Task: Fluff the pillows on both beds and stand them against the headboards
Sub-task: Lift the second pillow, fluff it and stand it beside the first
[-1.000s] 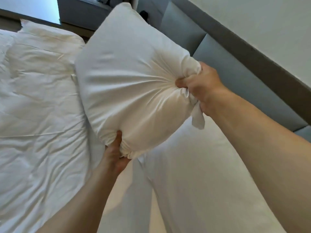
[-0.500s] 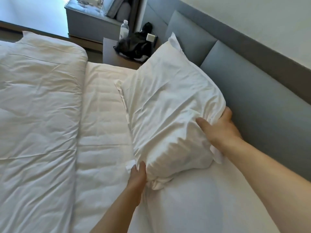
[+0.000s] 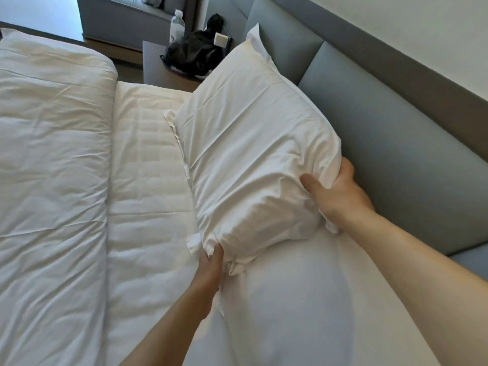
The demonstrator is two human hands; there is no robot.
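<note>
The plump white cotton pillow (image 3: 253,159) leans tilted against the padded grey-blue headboard (image 3: 396,143), its lower end on a second white pillow (image 3: 303,299) lying flat on the bed. Both hands hold it — the left hand (image 3: 208,268) has its grip closed on the bottom corner, the right hand (image 3: 335,194) pinches the side nearest the headboard.

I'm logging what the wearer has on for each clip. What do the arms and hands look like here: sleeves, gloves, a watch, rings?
Both forearms are bare as far as the frame shows: no sleeves or gloves. The left hand and right hand show no watch, bracelet or ring on visible parts.
</note>
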